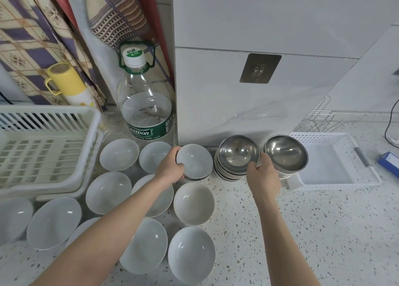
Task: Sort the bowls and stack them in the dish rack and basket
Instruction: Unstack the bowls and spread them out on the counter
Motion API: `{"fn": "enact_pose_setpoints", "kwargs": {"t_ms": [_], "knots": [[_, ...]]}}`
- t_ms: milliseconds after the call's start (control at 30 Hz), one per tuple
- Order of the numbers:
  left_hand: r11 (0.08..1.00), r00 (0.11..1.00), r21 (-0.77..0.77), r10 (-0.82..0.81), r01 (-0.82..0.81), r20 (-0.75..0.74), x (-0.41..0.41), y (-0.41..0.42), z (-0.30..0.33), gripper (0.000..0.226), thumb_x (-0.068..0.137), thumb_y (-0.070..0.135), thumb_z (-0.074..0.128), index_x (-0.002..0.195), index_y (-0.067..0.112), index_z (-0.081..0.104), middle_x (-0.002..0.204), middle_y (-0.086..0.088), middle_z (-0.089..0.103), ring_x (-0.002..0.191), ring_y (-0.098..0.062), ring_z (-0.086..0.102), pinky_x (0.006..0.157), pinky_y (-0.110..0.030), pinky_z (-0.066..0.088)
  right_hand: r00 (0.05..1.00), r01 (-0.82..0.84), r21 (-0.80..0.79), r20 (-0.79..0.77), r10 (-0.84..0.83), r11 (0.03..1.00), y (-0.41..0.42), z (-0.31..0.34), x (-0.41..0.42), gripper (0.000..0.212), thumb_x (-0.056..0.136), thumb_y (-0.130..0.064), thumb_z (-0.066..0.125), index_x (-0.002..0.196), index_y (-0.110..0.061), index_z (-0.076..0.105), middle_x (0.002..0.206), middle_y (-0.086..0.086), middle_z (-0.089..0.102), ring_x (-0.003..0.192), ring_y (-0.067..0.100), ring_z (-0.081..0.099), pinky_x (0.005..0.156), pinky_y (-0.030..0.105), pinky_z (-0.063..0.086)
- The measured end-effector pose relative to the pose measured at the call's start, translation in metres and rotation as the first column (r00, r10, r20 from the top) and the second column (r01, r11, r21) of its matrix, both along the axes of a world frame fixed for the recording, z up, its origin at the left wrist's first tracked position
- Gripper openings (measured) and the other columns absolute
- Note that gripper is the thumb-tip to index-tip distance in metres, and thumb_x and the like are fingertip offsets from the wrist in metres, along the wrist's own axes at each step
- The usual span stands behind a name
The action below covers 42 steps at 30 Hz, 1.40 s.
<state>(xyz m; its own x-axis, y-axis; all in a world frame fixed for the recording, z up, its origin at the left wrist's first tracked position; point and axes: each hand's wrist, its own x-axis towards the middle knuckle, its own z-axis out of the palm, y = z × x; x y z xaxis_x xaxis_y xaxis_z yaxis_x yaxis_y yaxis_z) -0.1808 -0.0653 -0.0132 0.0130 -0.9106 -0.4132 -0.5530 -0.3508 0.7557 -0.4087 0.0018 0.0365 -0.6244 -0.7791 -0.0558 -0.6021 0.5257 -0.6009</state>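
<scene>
Several white ceramic bowls lie spread over the speckled counter's left half, among them one at the front (191, 254). My left hand (170, 168) grips the left rim of a white bowl (195, 162) that sits on a short stack by the wall. My right hand (262, 174) holds the near rim of the top steel bowl (237, 154) on a tall stack. A second steel stack (286, 154) stands just right of that hand. A cream dish rack (46, 147) sits at the left, and a white perforated basket (332, 162) at the right.
A large water bottle (145, 99) stands against the wall behind the white bowls. A yellow mug (64, 80) and rolled mats lean at the back left. A wire rack (321, 117), a black cable (390, 121) and a blue box (389, 161) are at the far right.
</scene>
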Motion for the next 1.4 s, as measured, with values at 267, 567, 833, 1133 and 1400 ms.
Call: {"fn": "enact_pose_setpoints", "kwargs": {"t_ms": [267, 567, 833, 1133, 1400], "knots": [[0.99, 0.966, -0.007, 0.138, -0.143, -0.219, 0.016, 0.028, 0.033, 0.05, 0.09, 0.0, 0.042, 0.119, 0.042, 0.042, 0.086, -0.007, 0.063, 0.048, -0.01, 0.059, 0.04, -0.02, 0.047, 0.956, 0.065, -0.192, 0.293, -0.006, 0.979, 0.004, 0.023, 0.001, 0.036, 0.089, -0.014, 0.043, 0.122, -0.016, 0.057, 0.063, -0.006, 0.054, 0.055, 0.012, 0.047, 0.056, 0.032, 0.043], [0.966, 0.851, 0.074, 0.253, -0.247, -0.46, 0.046, 0.092, 0.054, 0.055, 0.089, -0.007, 0.043, 0.119, 0.039, 0.048, 0.068, -0.014, 0.052, 0.039, -0.009, 0.049, 0.036, -0.016, 0.023, 0.756, 0.292, -0.318, 0.654, -0.014, 0.902, 0.094, 0.025, 0.011, 0.03, 0.087, 0.0, 0.047, 0.104, -0.014, 0.067, 0.051, -0.004, 0.046, 0.049, 0.009, 0.039, 0.045, 0.018, 0.032], [0.961, 0.782, 0.181, 0.277, -0.211, -0.559, 0.055, 0.131, 0.046, 0.055, 0.091, -0.01, 0.04, 0.111, 0.039, 0.052, 0.077, -0.015, 0.057, 0.044, -0.009, 0.052, 0.034, -0.018, 0.022, 0.756, 0.341, -0.077, 0.615, -0.224, 0.937, 0.161, -0.029, 0.018, 0.029, 0.09, -0.005, 0.049, 0.116, -0.005, 0.062, 0.059, 0.002, 0.053, 0.052, 0.01, 0.041, 0.051, 0.023, 0.034], [0.941, 0.785, 0.184, 0.339, -0.285, -0.519, 0.055, 0.164, 0.035, 0.058, 0.091, -0.007, 0.046, 0.132, 0.035, 0.045, 0.052, -0.006, 0.052, 0.045, -0.011, 0.051, 0.036, -0.019, 0.026, 0.825, 0.187, 0.052, 0.534, -0.185, 0.981, 0.133, -0.059, 0.011, 0.048, 0.091, -0.011, 0.049, 0.138, -0.017, 0.047, 0.101, 0.01, 0.068, 0.075, 0.013, 0.062, 0.059, 0.028, 0.043], [0.91, 0.745, 0.179, 0.409, -0.374, -0.527, 0.015, 0.19, 0.032, 0.057, 0.092, -0.004, 0.047, 0.118, 0.046, 0.05, 0.047, -0.006, 0.053, 0.046, -0.014, 0.04, 0.037, -0.021, 0.029, 0.849, -0.022, 0.135, 0.526, -0.053, 0.991, 0.109, -0.075, -0.014, 0.048, 0.089, -0.015, 0.048, 0.136, -0.024, 0.047, 0.086, 0.004, 0.069, 0.053, 0.011, 0.054, 0.045, 0.025, 0.039]]}}
